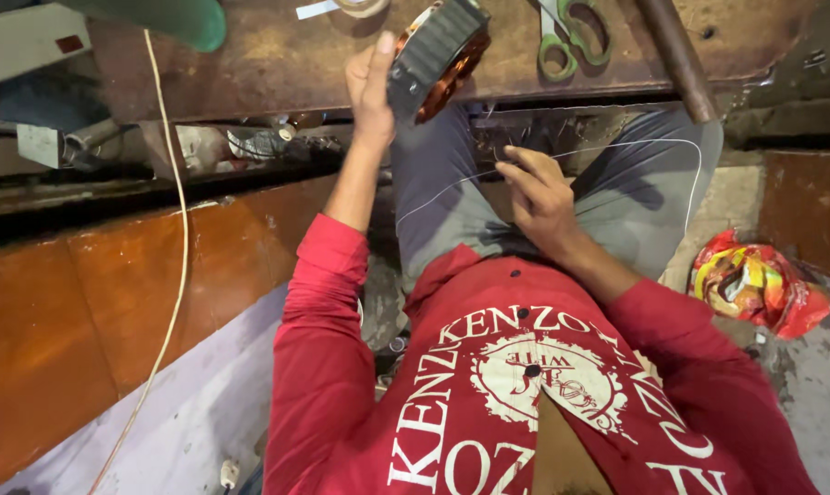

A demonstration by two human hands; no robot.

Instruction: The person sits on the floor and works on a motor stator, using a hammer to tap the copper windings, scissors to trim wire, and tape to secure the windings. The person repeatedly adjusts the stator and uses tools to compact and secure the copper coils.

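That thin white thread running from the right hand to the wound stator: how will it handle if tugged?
The thread sweeps in a loose arc over the lap, so it is probably floppy and nearly weightless. It looks very thin, so a hard tug might snap it. The stator, gripped by the left hand, looks like dense metal with copper windings, so the right hand likely couldn't drag it.

A crumpled red, yellow and green plastic packet lay on the grey floor at the right, just beside the wooden panel's lower edge.
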